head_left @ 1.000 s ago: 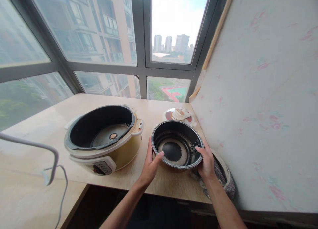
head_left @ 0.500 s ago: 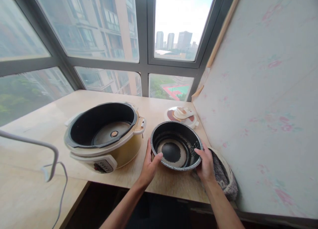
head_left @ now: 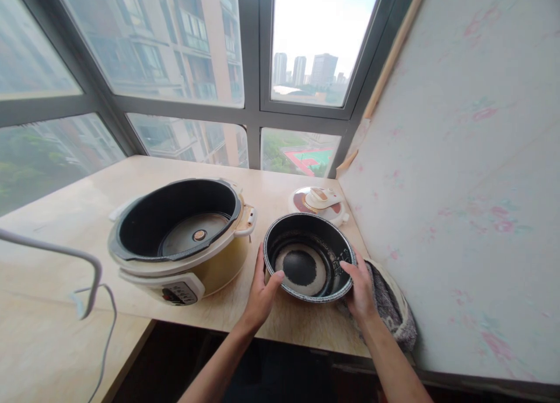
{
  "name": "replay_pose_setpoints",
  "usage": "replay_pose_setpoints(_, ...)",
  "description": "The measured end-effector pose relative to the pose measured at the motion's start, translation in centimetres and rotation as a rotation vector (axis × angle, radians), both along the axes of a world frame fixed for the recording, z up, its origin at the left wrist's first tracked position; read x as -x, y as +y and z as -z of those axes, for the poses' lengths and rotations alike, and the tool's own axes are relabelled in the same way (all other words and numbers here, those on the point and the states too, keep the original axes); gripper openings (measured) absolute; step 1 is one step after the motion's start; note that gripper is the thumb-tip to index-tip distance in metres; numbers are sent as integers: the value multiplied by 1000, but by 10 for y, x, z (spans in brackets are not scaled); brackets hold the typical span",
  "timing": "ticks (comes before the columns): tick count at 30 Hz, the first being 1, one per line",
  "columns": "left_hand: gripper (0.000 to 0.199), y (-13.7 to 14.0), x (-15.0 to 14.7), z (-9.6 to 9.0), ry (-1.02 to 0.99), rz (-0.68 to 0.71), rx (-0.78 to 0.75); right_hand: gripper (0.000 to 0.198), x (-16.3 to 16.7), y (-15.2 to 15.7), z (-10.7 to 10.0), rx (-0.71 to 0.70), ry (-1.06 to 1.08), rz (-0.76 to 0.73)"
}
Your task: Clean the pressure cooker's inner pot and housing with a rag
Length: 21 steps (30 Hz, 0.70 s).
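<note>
A black inner pot with a worn, patchy bottom is gripped from both sides, its opening tilted toward me. My left hand is closed on its left side, thumb over the rim. On the right side, my right hand holds it the same way, thumb inside the rim near the printed markings. To the left stands the cream and gold electric cooker body, its lid off and its dark inside showing a round metal disc at the bottom. Behind the pot lies the cooker lid with its handle up.
A grey patterned cloth is bunched by the wall, right of the pot. A grey cable hangs in at the left. Windows border the back of the wooden counter.
The view has shifted very slightly. Both hands keep their hold on the inner pot, which has barely moved. The cooker body and lid stay in place.
</note>
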<state>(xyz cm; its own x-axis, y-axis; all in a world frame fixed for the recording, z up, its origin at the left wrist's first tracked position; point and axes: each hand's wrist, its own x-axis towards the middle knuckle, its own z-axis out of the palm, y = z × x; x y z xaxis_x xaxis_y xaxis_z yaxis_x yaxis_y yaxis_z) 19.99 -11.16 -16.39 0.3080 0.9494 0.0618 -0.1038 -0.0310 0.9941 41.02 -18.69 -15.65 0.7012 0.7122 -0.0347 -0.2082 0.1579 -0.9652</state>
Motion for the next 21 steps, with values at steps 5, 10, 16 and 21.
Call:
replay_pose_setpoints(5, 81, 2, -1, -4, -49, -22, 28, 58, -8, -10, 2, 81, -166, -80)
replay_pose_setpoints(10, 77, 2, 2, -8, -55, -75, 50, 54, -21, -29, 2, 154, -293, -150)
replay_pose_setpoints(16, 73, -1, 12, -8, -63, -62, 71, 74, -63, -59, 17, 350, -732, 47)
replay_pose_setpoints(21, 70, 2, 16, -7, -50, -80, 54, 87, -80, -74, 44, 658, -1129, -75)
